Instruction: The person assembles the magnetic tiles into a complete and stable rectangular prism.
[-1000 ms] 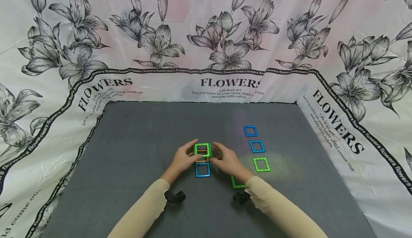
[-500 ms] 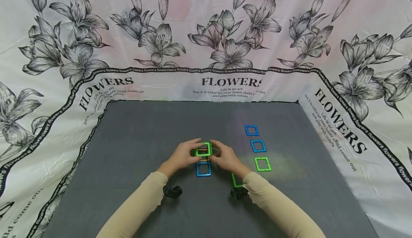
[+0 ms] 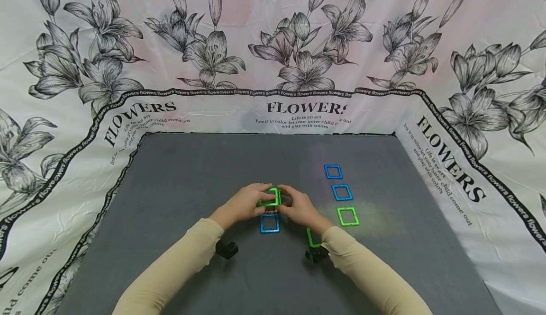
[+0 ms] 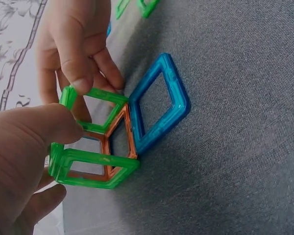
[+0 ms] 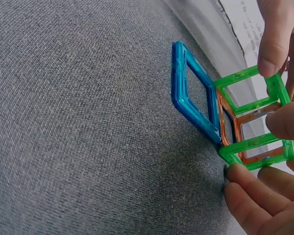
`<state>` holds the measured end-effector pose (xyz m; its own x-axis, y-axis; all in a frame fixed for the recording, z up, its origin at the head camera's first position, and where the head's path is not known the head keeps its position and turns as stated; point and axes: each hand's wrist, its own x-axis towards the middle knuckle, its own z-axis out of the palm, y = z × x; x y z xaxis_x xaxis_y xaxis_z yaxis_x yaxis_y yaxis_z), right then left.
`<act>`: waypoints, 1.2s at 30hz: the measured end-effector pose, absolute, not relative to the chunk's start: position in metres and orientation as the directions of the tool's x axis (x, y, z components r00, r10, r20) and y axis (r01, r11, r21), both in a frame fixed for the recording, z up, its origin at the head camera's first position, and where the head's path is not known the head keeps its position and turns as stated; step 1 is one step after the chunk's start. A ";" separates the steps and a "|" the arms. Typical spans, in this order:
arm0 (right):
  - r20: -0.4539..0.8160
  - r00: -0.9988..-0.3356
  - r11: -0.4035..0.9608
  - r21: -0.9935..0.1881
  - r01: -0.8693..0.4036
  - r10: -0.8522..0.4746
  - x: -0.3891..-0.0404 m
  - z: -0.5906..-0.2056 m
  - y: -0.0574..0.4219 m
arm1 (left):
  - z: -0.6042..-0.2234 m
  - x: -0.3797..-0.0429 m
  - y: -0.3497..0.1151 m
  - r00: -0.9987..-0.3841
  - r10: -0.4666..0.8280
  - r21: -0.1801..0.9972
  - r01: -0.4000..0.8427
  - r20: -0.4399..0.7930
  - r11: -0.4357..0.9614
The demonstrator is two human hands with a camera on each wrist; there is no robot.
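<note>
Magnetic frame tiles form a small open box between both hands. Green square tiles make its sides and top, with one green side tile (image 4: pixel 98 159) nearest the left wrist camera. Orange tiles (image 4: pixel 131 128) make its base and back. A blue square tile (image 4: pixel 179 98) lies flat on the table, joined along the front edge of the base. My left hand (image 3: pixel 241 203) holds the box from the left, its thumb across a top edge. My right hand (image 3: pixel 300 208) grips the right green side tile (image 5: pixel 250 143), thumb above and fingers along its outer face.
On the grey table (image 3: pixel 192 163), two loose blue tiles (image 3: pixel 342 185) and a green tile (image 3: pixel 348 209) lie in a column to the right. Another green tile (image 3: pixel 313 245) is partly hidden under my right wrist. A flower-printed cloth (image 3: pixel 213 111) surrounds the table.
My left hand has moved right, its fingers now covering the left part of the top green tile. My right hand has drawn in against the box. The loose tiles stay put.
</note>
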<state>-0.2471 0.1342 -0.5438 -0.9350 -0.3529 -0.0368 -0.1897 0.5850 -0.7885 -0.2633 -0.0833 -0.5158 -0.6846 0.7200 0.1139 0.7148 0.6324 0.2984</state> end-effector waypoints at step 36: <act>-0.020 -0.924 0.605 -0.761 -0.233 -0.382 -0.248 -0.544 0.136 | -0.513 -0.258 -0.076 -0.721 0.679 0.297 0.684 0.136 0.667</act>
<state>-0.2480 0.1361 -0.5437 -0.9241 -0.3817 -0.0200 -0.2335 0.6053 -0.7610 -0.2579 -0.0757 -0.5134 -0.7212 0.6791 0.1364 0.6838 0.6666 0.2968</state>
